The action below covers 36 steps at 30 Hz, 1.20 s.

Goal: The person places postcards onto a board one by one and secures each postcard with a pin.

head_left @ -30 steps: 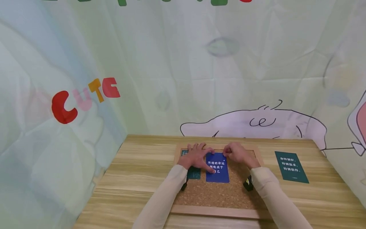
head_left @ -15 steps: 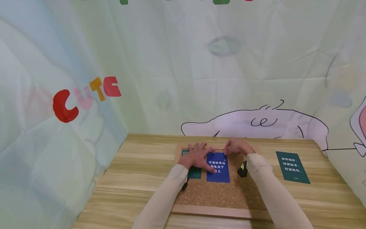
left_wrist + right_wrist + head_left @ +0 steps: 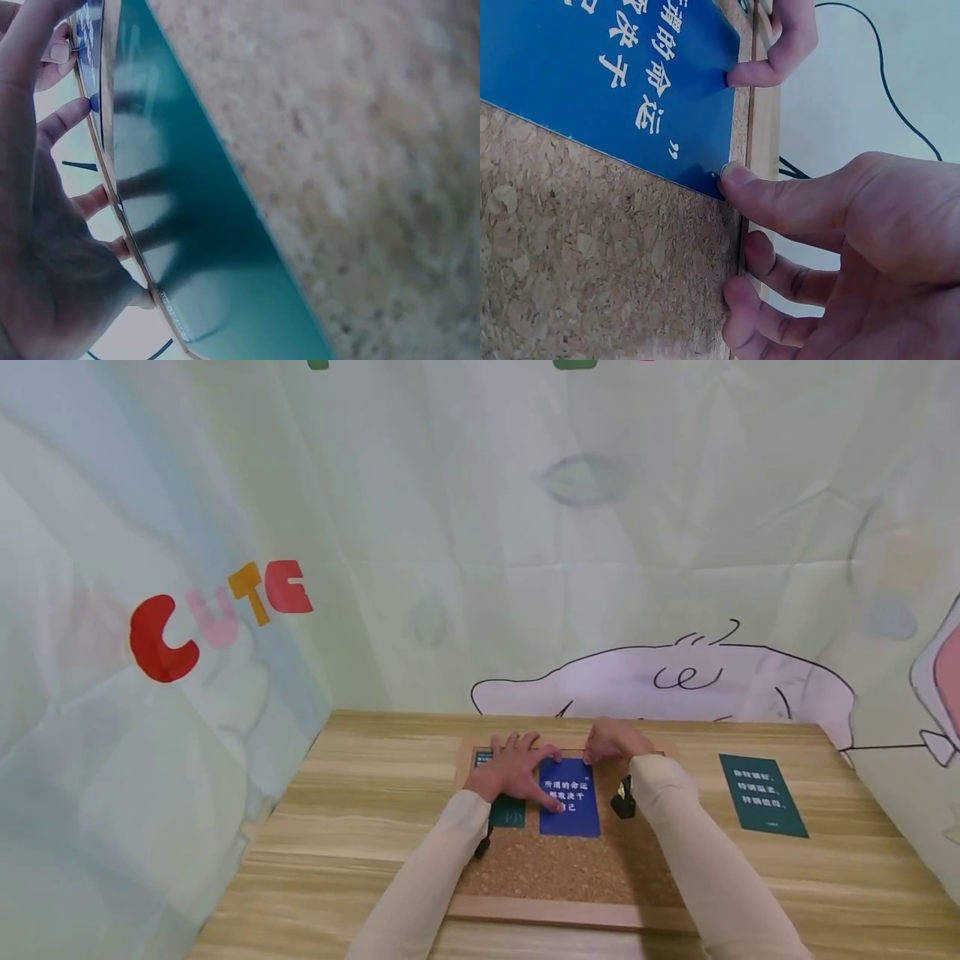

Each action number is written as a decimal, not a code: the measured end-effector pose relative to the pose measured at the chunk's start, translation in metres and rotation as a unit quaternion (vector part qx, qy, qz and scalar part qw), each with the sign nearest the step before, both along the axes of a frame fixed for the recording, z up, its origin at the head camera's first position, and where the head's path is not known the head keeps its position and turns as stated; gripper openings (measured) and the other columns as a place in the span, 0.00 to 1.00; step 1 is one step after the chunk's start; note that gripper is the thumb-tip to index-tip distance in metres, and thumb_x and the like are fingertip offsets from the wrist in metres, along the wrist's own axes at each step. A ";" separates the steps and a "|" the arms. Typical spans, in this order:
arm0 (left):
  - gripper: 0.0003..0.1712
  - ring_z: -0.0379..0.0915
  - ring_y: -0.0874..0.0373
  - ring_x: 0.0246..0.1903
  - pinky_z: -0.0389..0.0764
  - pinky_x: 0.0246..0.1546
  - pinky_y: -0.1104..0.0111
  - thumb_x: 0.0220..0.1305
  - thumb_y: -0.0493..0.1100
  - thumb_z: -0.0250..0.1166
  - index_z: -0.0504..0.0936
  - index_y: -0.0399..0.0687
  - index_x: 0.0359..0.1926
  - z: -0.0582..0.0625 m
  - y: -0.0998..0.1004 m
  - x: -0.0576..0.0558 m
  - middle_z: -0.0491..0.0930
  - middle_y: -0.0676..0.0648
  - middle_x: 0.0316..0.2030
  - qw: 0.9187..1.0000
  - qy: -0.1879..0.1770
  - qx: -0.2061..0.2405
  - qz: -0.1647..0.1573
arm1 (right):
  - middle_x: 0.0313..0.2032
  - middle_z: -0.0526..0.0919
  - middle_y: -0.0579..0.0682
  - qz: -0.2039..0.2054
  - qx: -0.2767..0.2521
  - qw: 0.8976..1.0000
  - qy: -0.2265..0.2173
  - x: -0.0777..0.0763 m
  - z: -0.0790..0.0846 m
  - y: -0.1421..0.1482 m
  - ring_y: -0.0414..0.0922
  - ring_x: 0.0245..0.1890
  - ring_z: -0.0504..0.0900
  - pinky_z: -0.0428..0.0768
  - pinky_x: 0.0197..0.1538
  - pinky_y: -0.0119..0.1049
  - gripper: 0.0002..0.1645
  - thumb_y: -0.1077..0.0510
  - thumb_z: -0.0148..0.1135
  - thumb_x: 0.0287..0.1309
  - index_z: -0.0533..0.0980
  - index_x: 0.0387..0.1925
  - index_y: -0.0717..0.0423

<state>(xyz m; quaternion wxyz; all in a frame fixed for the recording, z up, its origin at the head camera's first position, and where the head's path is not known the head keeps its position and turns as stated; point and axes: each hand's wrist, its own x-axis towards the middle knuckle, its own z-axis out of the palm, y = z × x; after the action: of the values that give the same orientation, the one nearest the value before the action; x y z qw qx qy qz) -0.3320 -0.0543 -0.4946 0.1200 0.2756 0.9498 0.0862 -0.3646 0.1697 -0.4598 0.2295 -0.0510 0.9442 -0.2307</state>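
A blue card (image 3: 573, 821) with white lettering lies on a wood-framed corkboard (image 3: 558, 877). My left hand (image 3: 513, 772) is spread over the board, its index fingertip at the card's top edge and its thumb on the lettering. Under that palm shows a teal card (image 3: 510, 815), partly hidden. At the blue card's top right corner, my right hand (image 3: 618, 739) holds a tiny pin (image 3: 714, 175) at its thumb tip; only a glint of the pin shows in the right wrist view. The other right fingers bend against the board's frame.
Another teal card (image 3: 765, 797) lies on the wooden table (image 3: 367, 793), right of the board. A printed curtain (image 3: 420, 543) hangs behind and to the left. Each wrist carries a small black device.
The right forearm has swung left and the wrist has risen, while the fingertips stay at the card's corner. The left hand and cards hold their places.
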 end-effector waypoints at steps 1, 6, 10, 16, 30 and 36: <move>0.50 0.49 0.36 0.74 0.45 0.69 0.31 0.48 0.80 0.72 0.67 0.77 0.70 0.000 0.000 0.000 0.55 0.45 0.77 1.000 0.001 0.001 0.000 | 0.39 0.85 0.53 -0.002 0.005 1.000 -0.001 -0.001 0.001 -0.001 0.52 0.42 0.80 0.81 0.47 0.47 0.07 0.60 0.72 0.62 0.85 0.39 0.61; 0.50 0.50 0.37 0.73 0.46 0.69 0.32 0.47 0.80 0.71 0.67 0.77 0.70 -0.001 0.000 -0.001 0.57 0.45 0.76 1.000 0.009 0.004 -0.002 | 0.37 0.83 0.51 -0.023 0.020 1.000 -0.006 -0.003 0.002 -0.006 0.51 0.39 0.79 0.80 0.36 0.42 0.05 0.60 0.72 0.60 0.85 0.36 0.58; 0.50 0.50 0.36 0.74 0.45 0.69 0.32 0.47 0.80 0.72 0.67 0.77 0.70 0.001 0.001 0.000 0.56 0.45 0.76 1.000 0.005 0.003 -0.002 | 0.33 0.82 0.52 -0.021 0.032 0.999 0.004 -0.003 0.001 -0.006 0.50 0.35 0.80 0.80 0.34 0.42 0.06 0.61 0.72 0.59 0.83 0.35 0.60; 0.49 0.49 0.35 0.74 0.45 0.69 0.31 0.48 0.79 0.72 0.67 0.77 0.70 0.003 0.004 0.000 0.56 0.45 0.76 1.000 0.003 0.001 -0.004 | 0.40 0.85 0.54 -0.021 0.054 0.998 0.019 -0.003 -0.002 -0.006 0.52 0.41 0.81 0.82 0.50 0.49 0.13 0.60 0.75 0.59 0.84 0.43 0.62; 0.49 0.56 0.41 0.69 0.52 0.66 0.40 0.49 0.79 0.71 0.67 0.76 0.71 0.006 0.001 -0.005 0.59 0.45 0.73 1.000 0.019 -0.008 -0.013 | 0.40 0.84 0.55 -0.028 0.051 0.998 0.034 0.001 0.003 -0.009 0.53 0.42 0.80 0.80 0.52 0.50 0.13 0.58 0.71 0.63 0.84 0.46 0.62; 0.49 0.56 0.39 0.71 0.55 0.66 0.42 0.51 0.78 0.70 0.69 0.72 0.72 0.005 -0.007 -0.003 0.59 0.44 0.75 0.999 0.012 0.017 -0.026 | 0.43 0.86 0.56 -0.024 0.050 0.998 0.035 0.006 0.002 -0.011 0.52 0.44 0.81 0.80 0.56 0.52 0.14 0.58 0.73 0.62 0.84 0.46 0.62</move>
<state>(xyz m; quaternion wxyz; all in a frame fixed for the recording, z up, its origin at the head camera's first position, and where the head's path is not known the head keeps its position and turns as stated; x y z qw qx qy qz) -0.3347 -0.0615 -0.4899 0.1064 0.3034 0.9420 0.0957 -0.3582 0.1583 -0.4582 0.1925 -0.0245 0.9630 -0.1868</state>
